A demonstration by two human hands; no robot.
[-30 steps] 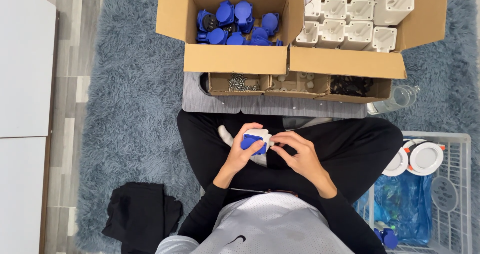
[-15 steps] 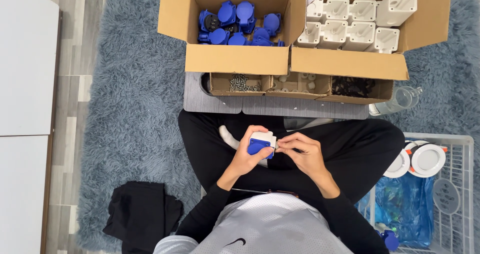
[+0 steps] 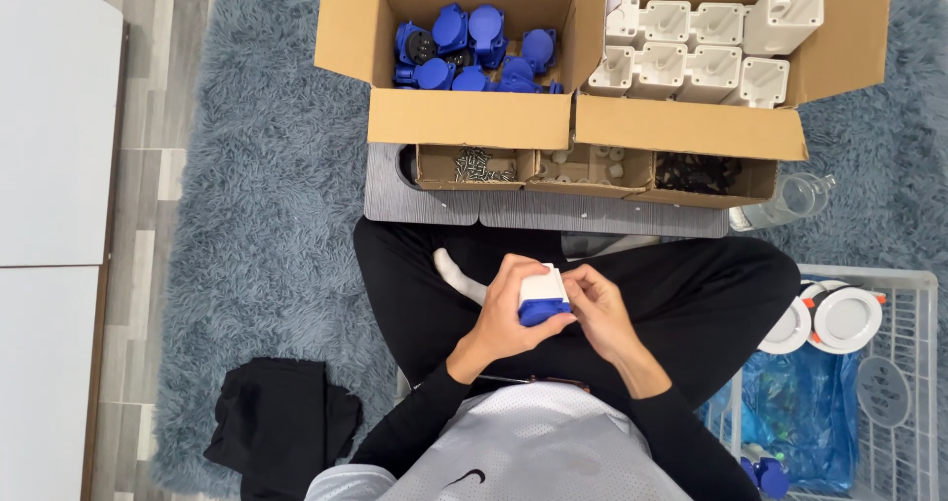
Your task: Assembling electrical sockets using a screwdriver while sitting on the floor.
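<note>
Two hands, left hand (image 3: 506, 315) and right hand (image 3: 599, 311), are closed around a white plastic housing with a blue socket insert (image 3: 543, 298), steadied over the lap for fitting.

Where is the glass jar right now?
In the head view, the clear glass jar lies on the grey rug at right, beside the low cardboard tray.

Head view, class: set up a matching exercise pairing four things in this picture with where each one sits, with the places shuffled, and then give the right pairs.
Things:
1. blue socket parts
2. white housings
3. small screws
4. white and blue piece

Places:
A. held between both hands over the lap
B. left compartment of the low tray
C. right-hand cardboard box
D. left-hand cardboard box

Pairs: 1-D, 2-C, 3-B, 4-A
</note>
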